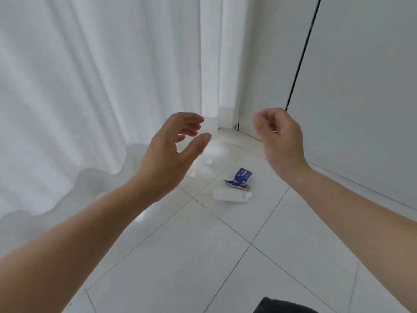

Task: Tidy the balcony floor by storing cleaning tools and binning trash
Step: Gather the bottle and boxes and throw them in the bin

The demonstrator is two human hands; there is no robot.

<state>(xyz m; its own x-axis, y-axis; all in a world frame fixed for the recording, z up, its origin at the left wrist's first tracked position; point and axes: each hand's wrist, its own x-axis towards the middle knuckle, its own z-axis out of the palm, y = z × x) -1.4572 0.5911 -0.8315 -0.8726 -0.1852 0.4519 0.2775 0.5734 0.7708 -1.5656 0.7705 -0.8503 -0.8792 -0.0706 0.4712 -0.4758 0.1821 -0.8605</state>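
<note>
Head view: the left hand [171, 152] is raised over the floor [180, 267], fingers gently curved, thumb well apart from them, holding nothing. The right hand [279, 141] is raised too, fingers loosely curled toward the palm with a gap showing, touching nothing.

The floor is white tile with thin dark joints. A white curtain [90, 86] pools along its left edge; a grey wall [361, 86] runs along the right.

Near the far corner lies trash: a blue box [243, 175] tipped toward the corner, a blue wrapper [237, 184] touching its near side, long axis left to right, and white paper [230, 196] just below, lying the same way.
</note>
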